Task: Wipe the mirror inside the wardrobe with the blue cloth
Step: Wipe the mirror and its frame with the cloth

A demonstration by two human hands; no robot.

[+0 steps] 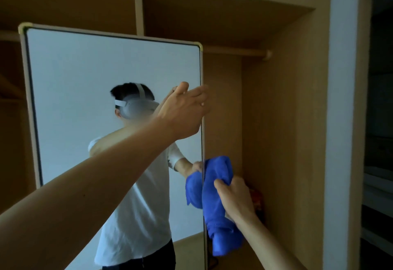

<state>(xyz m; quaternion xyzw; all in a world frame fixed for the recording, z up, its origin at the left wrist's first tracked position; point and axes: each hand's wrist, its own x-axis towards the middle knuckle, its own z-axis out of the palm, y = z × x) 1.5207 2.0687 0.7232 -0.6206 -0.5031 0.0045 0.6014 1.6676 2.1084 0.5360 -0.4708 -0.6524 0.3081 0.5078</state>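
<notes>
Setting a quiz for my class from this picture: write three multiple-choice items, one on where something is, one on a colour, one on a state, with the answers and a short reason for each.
1. Where is the left hand?
A. At the right edge of the mirror
B. On the mirror's top left corner
C. Down by the person's side

2. What colour is the cloth?
A. Red
B. Blue
C. White

3. What is the right hand doing?
A. Hanging empty
B. Lying flat on the glass
C. Gripping the bunched cloth

Answers:
1 A: the raised left hand overlaps the mirror's right frame edge.
2 B: the cloth is bright blue, as is its reflection.
3 C: the fingers are curled round the gathered cloth beside the mirror's edge.
</notes>
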